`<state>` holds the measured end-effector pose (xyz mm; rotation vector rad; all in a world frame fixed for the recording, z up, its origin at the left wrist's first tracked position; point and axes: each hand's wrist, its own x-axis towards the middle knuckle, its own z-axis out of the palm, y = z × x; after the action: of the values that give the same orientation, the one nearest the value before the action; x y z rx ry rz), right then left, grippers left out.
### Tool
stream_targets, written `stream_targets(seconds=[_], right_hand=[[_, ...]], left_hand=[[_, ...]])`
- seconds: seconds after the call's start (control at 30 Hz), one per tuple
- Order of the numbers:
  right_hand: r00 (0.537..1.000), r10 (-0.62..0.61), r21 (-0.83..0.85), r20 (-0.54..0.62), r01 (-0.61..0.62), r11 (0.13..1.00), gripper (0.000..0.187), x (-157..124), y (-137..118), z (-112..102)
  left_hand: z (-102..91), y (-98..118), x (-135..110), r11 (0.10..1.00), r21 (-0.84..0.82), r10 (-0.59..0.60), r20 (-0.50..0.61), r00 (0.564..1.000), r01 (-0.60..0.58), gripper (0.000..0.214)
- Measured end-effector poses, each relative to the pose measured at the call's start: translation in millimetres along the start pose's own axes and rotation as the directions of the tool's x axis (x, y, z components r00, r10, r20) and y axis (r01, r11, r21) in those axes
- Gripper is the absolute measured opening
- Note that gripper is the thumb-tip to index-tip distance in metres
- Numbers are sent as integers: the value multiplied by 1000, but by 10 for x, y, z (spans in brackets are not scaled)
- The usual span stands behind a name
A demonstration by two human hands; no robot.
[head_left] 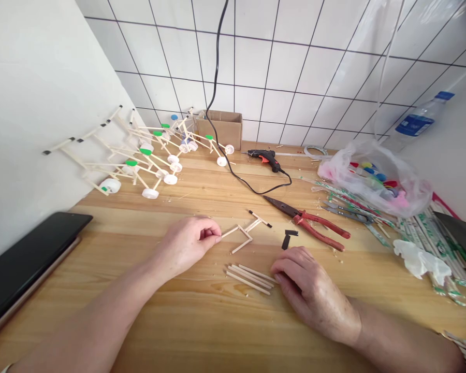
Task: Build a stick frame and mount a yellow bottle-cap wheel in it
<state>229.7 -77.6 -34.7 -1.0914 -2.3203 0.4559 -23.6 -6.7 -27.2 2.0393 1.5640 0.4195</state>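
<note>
My left hand (192,241) pinches one end of a small frame of glued wooden sticks (245,234) just above the wooden table. The frame has bent legs and a crossbar with black tips at its far end. My right hand (308,290) rests on the table with its fingers curled at the right ends of several loose wooden sticks (250,277); thumb and forefinger close on the end of one stick. Beyond the right hand lie two small black strips (288,238). Red-handled long-nose pliers (306,221) lie further back.
Several stick models with white wheels (150,193) stand at back left, near a cardboard box (229,129). A glue gun (264,158) trails a black cord. At right are a plastic bag (376,181), scissors (347,211), wrapped sticks (431,243) and a bottle (419,122). A tablet (34,259) lies left.
</note>
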Motion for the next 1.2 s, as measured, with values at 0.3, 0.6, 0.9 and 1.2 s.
stream_targets(seconds=[0.3,0.6,0.9,1.2], right_hand=[[1000,-5,-1,-2,5,1000,18,5,9,5],[1000,-13,-7,-4,13,1000,17,1,6,7],[1000,-6,-8,-5,6,1000,18,16,16,10],[1000,-13,-35,-16,12,999,18,9,0,0]], left_hand=[[-24,18,-13,1000,-17,-5,2,1000,6,15],[-51,51,-31,999,-35,-19,11,1000,20,16],[-61,63,-18,999,-39,-25,7,1000,25,16],[-68,70,-28,999,-39,-13,-2,1000,13,18]])
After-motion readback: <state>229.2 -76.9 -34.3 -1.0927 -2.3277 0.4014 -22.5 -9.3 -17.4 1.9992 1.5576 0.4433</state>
